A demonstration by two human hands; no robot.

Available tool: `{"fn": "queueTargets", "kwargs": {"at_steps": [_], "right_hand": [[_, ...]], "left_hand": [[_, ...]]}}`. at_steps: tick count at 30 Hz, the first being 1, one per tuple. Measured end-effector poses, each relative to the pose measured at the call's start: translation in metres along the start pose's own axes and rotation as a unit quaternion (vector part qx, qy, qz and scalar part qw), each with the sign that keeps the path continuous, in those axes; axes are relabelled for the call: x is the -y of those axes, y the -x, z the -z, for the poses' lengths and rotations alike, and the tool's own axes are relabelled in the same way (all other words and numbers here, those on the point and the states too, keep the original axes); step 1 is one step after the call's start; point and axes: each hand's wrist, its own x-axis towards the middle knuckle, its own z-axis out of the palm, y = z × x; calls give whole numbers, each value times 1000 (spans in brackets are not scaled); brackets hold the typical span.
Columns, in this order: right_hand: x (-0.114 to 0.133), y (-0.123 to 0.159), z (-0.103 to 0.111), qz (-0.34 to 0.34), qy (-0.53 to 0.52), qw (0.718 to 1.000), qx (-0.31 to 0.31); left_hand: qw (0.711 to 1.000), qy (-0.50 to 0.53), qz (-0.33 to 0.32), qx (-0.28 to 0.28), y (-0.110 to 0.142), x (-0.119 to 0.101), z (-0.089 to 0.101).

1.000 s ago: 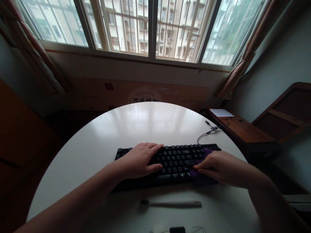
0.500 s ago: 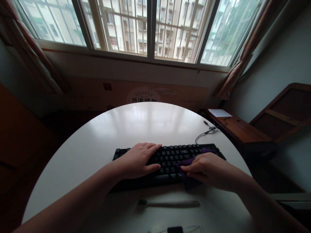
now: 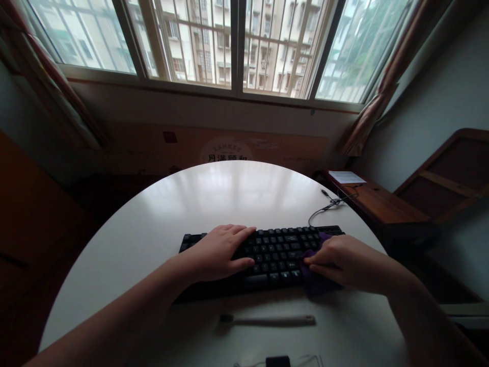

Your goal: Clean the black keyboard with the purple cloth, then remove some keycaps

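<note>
Two bare hands of mine are at the black keyboard (image 3: pixel 263 251), which lies on the white round-edged tabletop (image 3: pixel 114 255) in front of me. My left hand (image 3: pixel 221 254) rests palm down over the left part of the keys, its fingers stretched toward the far edge and the thumb held apart from them. With my right hand (image 3: pixel 331 262) I pinch a purple cloth (image 3: pixel 319 285) between thumb and curled fingers; the cloth lies over the right part of the keyboard, and its lower end hangs past the near edge. A thin black cable (image 3: pixel 324 208) runs from the far side of the keyboard and lies in a loose tangle near the right rim of the tabletop. Nearer to me than the keyboard, a brush (image 3: pixel 275 320) with a pale handle lies crosswise, its dark head toward the left. At the bottom of my view a small dark object (image 3: pixel 277 361) is partly cut off, too little of it showing to name. Beyond the tabletop, on the right, a sheet of paper (image 3: pixel 347 177) lies on brown wooden furniture (image 3: pixel 393 206), and a barred window (image 3: pixel 202 46) spans the wall ahead.
</note>
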Motion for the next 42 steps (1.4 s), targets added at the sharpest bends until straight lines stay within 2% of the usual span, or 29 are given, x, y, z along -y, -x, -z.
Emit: {"fn": "queueTargets", "kwargs": {"at_steps": [4,8,12,16,22,27,30,33,36,40,42], "right_hand": [[15,-8,-11,36,-5,999,-8],[24,-11,-15,25,-20,999,-22],[15,-4,-6,-12,-60,998,13],[-1,4,2,-59,-42,997,25],[-10,9,-1,-59,-67,996,16],[-9,19,-18,-72,-57,994,-62],[-10,35,-26,-49,-107,983,-139],[-13,64,-28,-48,-207,942,-262],[-15,96,-25,-71,-356,863,-351],[-14,123,-13,-108,-541,746,-373],[-13,124,-6,-117,-590,716,-354]], "left_hand": [[1000,0,-6,-6,0,1,-2],[1000,-1,-6,-10,-1,2,-2],[1000,-1,-2,-7,-1,1,-1],[1000,-4,-4,-4,-1,1,-1],[1000,-8,-11,-7,-1,3,-1],[1000,-4,-15,-15,-1,3,0],[1000,-5,-13,-14,-1,2,1],[1000,-8,-11,-13,-1,0,0],[1000,-5,-19,-19,-1,2,1],[997,3,-21,-75,1,16,10],[992,1,7,-125,2,28,18]]}}
